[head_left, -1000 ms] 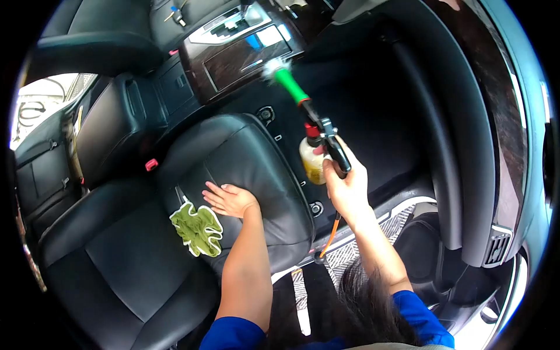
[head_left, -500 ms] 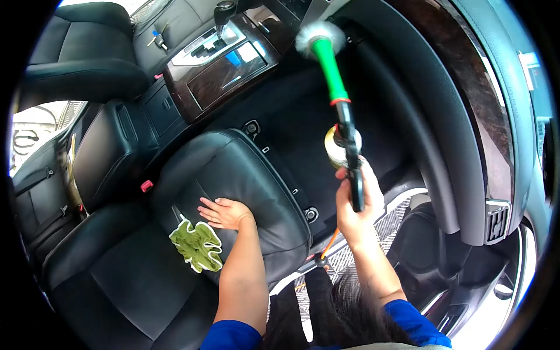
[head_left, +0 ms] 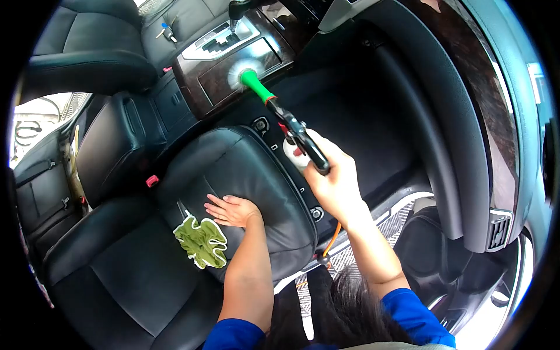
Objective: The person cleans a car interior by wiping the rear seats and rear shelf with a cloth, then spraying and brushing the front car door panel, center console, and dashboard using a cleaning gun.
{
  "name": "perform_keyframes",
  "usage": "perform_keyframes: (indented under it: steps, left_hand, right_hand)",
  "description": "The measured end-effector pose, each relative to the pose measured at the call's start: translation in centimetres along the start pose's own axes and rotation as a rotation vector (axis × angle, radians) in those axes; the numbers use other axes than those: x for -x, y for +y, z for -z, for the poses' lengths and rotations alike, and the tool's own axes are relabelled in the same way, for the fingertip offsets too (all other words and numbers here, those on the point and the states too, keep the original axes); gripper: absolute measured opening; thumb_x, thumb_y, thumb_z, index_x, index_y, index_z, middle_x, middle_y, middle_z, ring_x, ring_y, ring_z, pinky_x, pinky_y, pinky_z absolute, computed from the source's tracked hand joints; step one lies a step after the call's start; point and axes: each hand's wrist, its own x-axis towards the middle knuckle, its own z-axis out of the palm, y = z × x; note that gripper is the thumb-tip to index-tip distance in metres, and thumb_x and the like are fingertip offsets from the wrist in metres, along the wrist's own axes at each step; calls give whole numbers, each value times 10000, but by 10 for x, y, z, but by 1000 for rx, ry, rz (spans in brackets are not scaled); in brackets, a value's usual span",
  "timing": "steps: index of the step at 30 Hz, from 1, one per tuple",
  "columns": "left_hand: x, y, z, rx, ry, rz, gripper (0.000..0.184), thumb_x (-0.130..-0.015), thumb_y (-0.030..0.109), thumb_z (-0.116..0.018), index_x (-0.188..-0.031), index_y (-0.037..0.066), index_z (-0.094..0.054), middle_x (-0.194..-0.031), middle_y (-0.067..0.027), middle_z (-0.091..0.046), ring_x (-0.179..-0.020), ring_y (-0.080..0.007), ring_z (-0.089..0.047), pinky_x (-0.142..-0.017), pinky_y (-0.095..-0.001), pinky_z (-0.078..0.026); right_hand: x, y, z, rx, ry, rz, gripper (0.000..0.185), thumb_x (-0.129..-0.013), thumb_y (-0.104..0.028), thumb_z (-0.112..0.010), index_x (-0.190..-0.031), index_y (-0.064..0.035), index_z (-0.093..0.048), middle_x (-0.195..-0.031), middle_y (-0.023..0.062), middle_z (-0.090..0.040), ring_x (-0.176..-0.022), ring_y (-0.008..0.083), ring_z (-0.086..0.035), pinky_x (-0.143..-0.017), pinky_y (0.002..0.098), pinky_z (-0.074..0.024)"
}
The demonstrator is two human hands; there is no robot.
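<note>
My right hand (head_left: 335, 178) is wrapped round the grip of an air cleaning gun (head_left: 297, 137). The gun has a black body, a green nozzle (head_left: 256, 85) and a round white brush (head_left: 237, 76) at its tip. The brush appears over the dark wood-look panel of the centre console (head_left: 213, 81); whether it touches is unclear. A pale cup (head_left: 293, 154) hangs beneath the gun, partly hidden by my hand. Flat on the black leather seat cushion (head_left: 256, 169) lies my left hand (head_left: 236, 211), fingers spread. Beside it is a crumpled green cloth (head_left: 201, 242) with white edging.
A gear lever (head_left: 234, 14) stands on the console. Car keys (head_left: 169, 34) lie on the far seat. A thin dark tool (head_left: 183, 208) pokes out by the cloth. An orange hose (head_left: 333, 238) runs near the door sill, and the dashboard (head_left: 426, 99) curves along the right.
My right hand has swung the air cleaning gun left, from over the footwell to the console panel. My left hand stays flat on the seat. The view has shifted slightly.
</note>
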Motion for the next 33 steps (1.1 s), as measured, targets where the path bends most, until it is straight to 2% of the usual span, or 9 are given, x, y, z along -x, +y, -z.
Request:
perform_keyframes:
  steps: [4,8,10,12,16,18,22,26,33]
  left_hand:
    - [0,-1,-7,-27,69,-10,496,-968,332,-284,-1436,187,-361,-1472,-127,-349,-1364,-277,-316,-1111,-474,-199]
    - [0,1,-6,-38,37,6,497,-968,329,-279,-1440,192,-349,-1483,-122,-331,-1369,-274,-309,-1116,-470,-193]
    - [1,0,-6,-34,41,1,495,-969,325,-274,-1439,193,-351,-1483,-125,-331,-1370,-272,-307,-1118,-465,-189]
    - [1,-1,-6,-48,48,-15,495,-970,326,-271,-1439,189,-352,-1483,-130,-329,-1372,-271,-303,-1123,-462,-178]
    - [0,3,-2,8,17,25,500,-969,328,-277,-1437,166,-355,-1480,-146,-326,-1374,-288,-293,-1126,-467,-164]
    - [0,-2,-5,-12,29,-22,502,-969,325,-279,-1437,161,-353,-1483,-144,-322,-1375,-293,-291,-1125,-470,-164]
    - [0,-1,-6,10,39,-13,499,-967,319,-285,-1434,159,-360,-1483,-139,-324,-1374,-286,-293,-1125,-465,-167]
    - [0,1,-2,24,-2,1,521,-968,326,-251,-1442,128,-337,-1491,-169,-292,-1387,-306,-258,-1129,-476,-145]
    - [0,3,-1,53,-5,16,518,-961,317,-273,-1442,136,-339,-1498,-156,-284,-1388,-288,-259,-1134,-463,-132]
  right_hand:
    - [13,11,11,-199,195,-204,482,-734,76,-497,-1203,-18,-560,-965,92,-646,-883,146,-615,-803,238,-457]
    - [34,29,13,-72,441,52,466,-737,122,-506,-1181,-15,-543,-873,60,-622,-785,97,-599,-725,212,-462]
    - [45,40,9,-202,542,55,460,-756,120,-498,-1197,-10,-522,-856,57,-609,-752,96,-583,-699,204,-454]
    - [41,46,7,-98,536,62,455,-747,120,-501,-1184,-2,-525,-839,68,-595,-745,119,-583,-698,233,-461]
    - [37,73,-7,-23,384,13,462,-712,104,-533,-1159,-6,-565,-856,106,-617,-774,191,-631,-738,278,-489]
    - [31,82,-12,-80,300,-52,466,-719,104,-523,-1171,0,-564,-852,95,-622,-771,170,-625,-732,270,-487]
    - [21,111,-10,-173,375,-269,455,-757,60,-475,-1206,29,-543,-841,51,-605,-757,94,-556,-703,212,-446]
    - [3,154,10,20,532,-133,445,-777,47,-493,-1220,30,-520,-884,70,-614,-823,136,-581,-787,274,-469]
    - [-55,219,40,284,708,-50,398,-808,7,-537,-1199,62,-491,-921,130,-624,-845,231,-612,-794,308,-471]
